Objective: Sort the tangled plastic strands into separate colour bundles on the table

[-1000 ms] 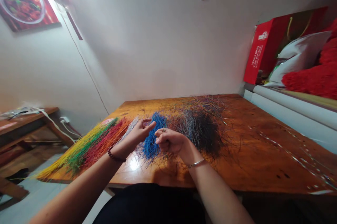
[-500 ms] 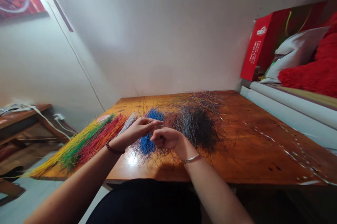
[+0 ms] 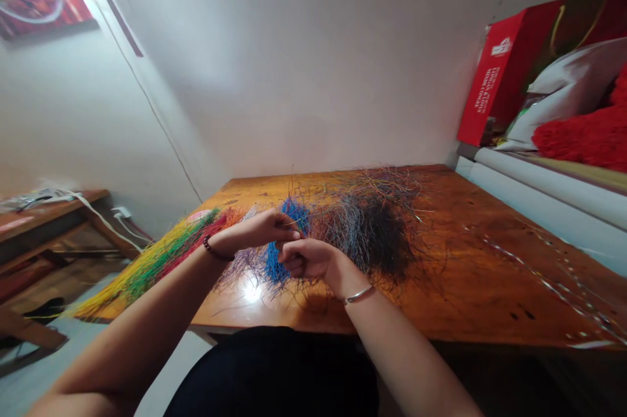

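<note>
Left hand: here it is, left hand (image 3: 262, 227) over the table, fingers bent towards the thumb, beaded bracelet (image 3: 215, 250) on the wrist.
Right hand: right hand (image 3: 311, 259) meets it, fingers curled inward, bangle (image 3: 360, 294) at the wrist.
Grip: fingertips together, or very nearly! Fine lines show around them, too thin to tell whether either hand grips a strand.
Blue strands: right there on the table (image 3: 465, 293), blue strands (image 3: 277, 266) lie behind and below the hands, partly covered by them.
Left flank: what colour! Yellow strands (image 3: 147, 260) outermost, then green strands (image 3: 166, 257), then red strands (image 3: 196, 240), slanting beside the left forearm.
Right flank: brown strands (image 3: 326, 234) just beside the right hand, then grey strands (image 3: 353, 224), then a dark heap of black strands (image 3: 382, 240).
</note>
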Demonstrator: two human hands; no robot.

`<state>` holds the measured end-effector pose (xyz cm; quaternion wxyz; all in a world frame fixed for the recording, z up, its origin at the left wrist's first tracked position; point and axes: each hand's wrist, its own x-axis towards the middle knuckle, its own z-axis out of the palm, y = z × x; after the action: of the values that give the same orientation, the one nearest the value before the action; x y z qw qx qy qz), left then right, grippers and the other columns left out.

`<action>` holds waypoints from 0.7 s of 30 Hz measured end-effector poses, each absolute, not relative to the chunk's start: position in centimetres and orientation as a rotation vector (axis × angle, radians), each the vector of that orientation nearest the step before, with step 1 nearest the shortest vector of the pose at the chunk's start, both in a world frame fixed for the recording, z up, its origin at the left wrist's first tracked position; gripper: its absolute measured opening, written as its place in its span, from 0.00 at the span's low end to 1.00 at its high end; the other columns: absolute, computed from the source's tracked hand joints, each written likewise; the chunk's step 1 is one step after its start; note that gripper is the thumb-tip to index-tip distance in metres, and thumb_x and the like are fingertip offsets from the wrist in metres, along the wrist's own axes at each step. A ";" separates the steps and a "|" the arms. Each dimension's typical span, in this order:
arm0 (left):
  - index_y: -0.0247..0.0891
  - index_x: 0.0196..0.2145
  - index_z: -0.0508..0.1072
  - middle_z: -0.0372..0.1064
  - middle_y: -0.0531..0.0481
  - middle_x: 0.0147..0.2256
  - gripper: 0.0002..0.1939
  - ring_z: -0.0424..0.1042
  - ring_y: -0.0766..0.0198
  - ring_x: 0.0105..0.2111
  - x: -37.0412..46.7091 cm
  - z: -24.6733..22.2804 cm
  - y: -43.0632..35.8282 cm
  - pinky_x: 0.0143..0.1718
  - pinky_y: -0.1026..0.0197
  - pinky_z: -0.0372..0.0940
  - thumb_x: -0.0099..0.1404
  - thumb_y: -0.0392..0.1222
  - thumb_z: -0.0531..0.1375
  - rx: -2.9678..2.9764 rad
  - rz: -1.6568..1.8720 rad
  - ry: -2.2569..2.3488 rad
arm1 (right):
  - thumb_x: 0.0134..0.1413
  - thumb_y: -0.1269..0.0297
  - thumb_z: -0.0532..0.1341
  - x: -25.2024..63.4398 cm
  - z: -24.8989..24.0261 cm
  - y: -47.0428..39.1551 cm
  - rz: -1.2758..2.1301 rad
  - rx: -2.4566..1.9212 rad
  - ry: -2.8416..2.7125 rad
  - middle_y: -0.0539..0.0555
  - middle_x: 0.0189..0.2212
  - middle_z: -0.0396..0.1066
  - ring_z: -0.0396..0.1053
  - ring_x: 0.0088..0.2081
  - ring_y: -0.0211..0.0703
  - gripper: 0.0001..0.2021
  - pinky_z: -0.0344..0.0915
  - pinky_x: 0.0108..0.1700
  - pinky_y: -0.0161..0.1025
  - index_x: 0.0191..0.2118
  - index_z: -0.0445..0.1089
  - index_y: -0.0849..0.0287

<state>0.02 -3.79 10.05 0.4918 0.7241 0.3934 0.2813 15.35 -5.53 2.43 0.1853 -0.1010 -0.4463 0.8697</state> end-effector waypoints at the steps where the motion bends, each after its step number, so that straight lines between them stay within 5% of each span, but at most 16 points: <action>1: 0.37 0.23 0.76 0.66 0.52 0.19 0.07 0.61 0.68 0.20 0.0 10.2 -3.7 0.21 0.67 0.55 0.51 0.43 0.67 1.849 0.540 0.921 | 0.42 0.76 0.61 15.4 2.5 -5.6 2.463 -0.247 -1.273 0.38 0.14 0.43 0.36 0.15 0.27 0.23 0.33 0.17 0.31 0.24 0.41 0.55; 3: 0.35 0.25 0.77 0.67 0.50 0.21 0.10 0.62 0.68 0.21 0.0 10.2 -3.3 0.22 0.66 0.56 0.54 0.46 0.66 1.973 0.335 0.845 | 0.42 0.76 0.62 15.5 2.6 -5.7 2.473 -0.197 -1.281 0.38 0.14 0.44 0.35 0.15 0.27 0.22 0.33 0.17 0.30 0.25 0.43 0.55; 11: 0.31 0.30 0.78 0.73 0.43 0.29 0.17 0.68 0.66 0.27 -0.9 7.4 -1.4 0.29 0.65 0.62 0.53 0.50 0.68 1.725 0.458 0.730 | 0.44 0.75 0.61 15.8 2.5 -5.5 2.505 -0.097 -1.274 0.38 0.16 0.43 0.32 0.16 0.28 0.22 0.32 0.17 0.31 0.26 0.41 0.55; 21: 0.33 0.27 0.73 0.65 0.51 0.25 0.13 0.59 0.73 0.21 -1.4 9.7 -3.2 0.20 0.69 0.54 0.53 0.46 0.69 1.666 0.724 0.760 | 0.49 0.72 0.61 16.3 3.5 -6.0 2.405 -0.033 -1.306 0.41 0.18 0.43 0.38 0.17 0.28 0.16 0.37 0.18 0.30 0.26 0.48 0.56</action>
<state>-1.42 -3.19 9.68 0.5530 0.7049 0.3216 0.3065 16.27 -6.01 3.48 0.2009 -0.0119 -0.4673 0.8609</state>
